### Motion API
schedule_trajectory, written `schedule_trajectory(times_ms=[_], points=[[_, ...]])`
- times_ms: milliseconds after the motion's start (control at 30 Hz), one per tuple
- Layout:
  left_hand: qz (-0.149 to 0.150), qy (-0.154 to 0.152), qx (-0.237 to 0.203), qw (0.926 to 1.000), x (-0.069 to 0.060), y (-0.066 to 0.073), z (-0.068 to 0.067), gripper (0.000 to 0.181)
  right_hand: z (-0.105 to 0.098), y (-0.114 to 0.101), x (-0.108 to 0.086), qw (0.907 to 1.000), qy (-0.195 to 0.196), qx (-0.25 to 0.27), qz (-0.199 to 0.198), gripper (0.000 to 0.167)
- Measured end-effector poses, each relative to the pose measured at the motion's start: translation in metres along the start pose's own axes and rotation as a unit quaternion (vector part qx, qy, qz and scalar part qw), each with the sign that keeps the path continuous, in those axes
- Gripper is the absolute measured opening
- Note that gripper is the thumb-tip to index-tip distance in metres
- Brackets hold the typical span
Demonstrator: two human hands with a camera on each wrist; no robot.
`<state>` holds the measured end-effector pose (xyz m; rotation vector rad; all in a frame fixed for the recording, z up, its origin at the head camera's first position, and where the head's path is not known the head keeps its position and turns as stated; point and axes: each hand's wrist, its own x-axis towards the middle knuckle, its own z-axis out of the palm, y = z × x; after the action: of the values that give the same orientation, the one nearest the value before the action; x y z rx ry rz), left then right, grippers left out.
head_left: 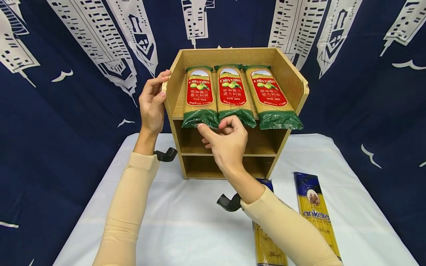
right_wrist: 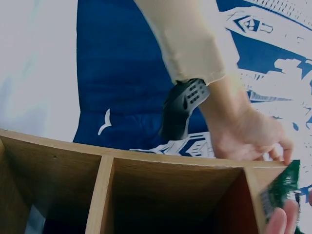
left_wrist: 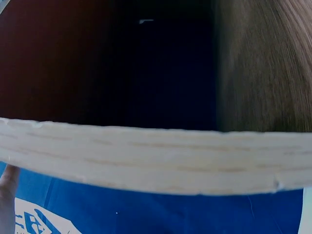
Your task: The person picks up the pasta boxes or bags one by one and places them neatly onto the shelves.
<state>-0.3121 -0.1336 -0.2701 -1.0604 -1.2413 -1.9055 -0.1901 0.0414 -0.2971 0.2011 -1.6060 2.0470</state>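
Three green-ended packs of spaghetti with red labels lie side by side on the sloping top of a wooden shelf unit (head_left: 229, 153): a left pack (head_left: 199, 87), a middle pack (head_left: 232, 87) and a right pack (head_left: 269, 88). My right hand (head_left: 229, 144) pinches the left pack's green lower end with bent fingers, close beside the middle pack. In the right wrist view, its fingertips (right_wrist: 283, 222) lie at the green end. My left hand (head_left: 153, 101) rests against the outside of the unit's left side panel, fingers and thumb near its front edge.
Two yellow-and-blue spaghetti packs lie on the white-covered table (head_left: 186, 221) at right: one (head_left: 314, 210) is mostly visible, the other (head_left: 266, 247) partly behind my right forearm. Below the top are open compartments. A dark blue patterned cloth (head_left: 83, 111) hangs behind.
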Motion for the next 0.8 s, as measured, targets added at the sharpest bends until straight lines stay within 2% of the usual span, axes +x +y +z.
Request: schedule_trajectory(times_ms=[133,267,367,533,667,800], points=[[0.001,0.000,-0.001,1.0000,-0.001,-0.001,0.000,0.036,-0.013,-0.009,-0.008,0.9979,-0.057,0.003,0.032,0.042],[0.003,0.003,-0.005,1.0000,0.000,-0.001,0.000,0.036,-0.027,-0.022,-0.014,0.9920,-0.111,-0.012,0.059,0.046],[0.003,0.005,-0.005,1.0000,0.002,-0.001,0.001,0.036,-0.040,-0.032,-0.016,0.9856,-0.150,-0.023,0.075,0.052],[-0.001,0.008,0.000,1.0000,0.002,0.000,-0.001,0.037,-0.068,-0.044,-0.021,0.9728,-0.208,-0.011,0.102,0.068],[-0.002,0.009,-0.001,1.0000,-0.001,0.001,-0.003,0.037,-0.093,-0.051,-0.026,0.9657,-0.243,-0.008,0.092,0.078],[0.007,0.005,-0.008,0.9999,0.001,-0.002,-0.001,0.037,-0.117,-0.060,-0.027,0.9640,-0.257,-0.001,0.067,0.078]])
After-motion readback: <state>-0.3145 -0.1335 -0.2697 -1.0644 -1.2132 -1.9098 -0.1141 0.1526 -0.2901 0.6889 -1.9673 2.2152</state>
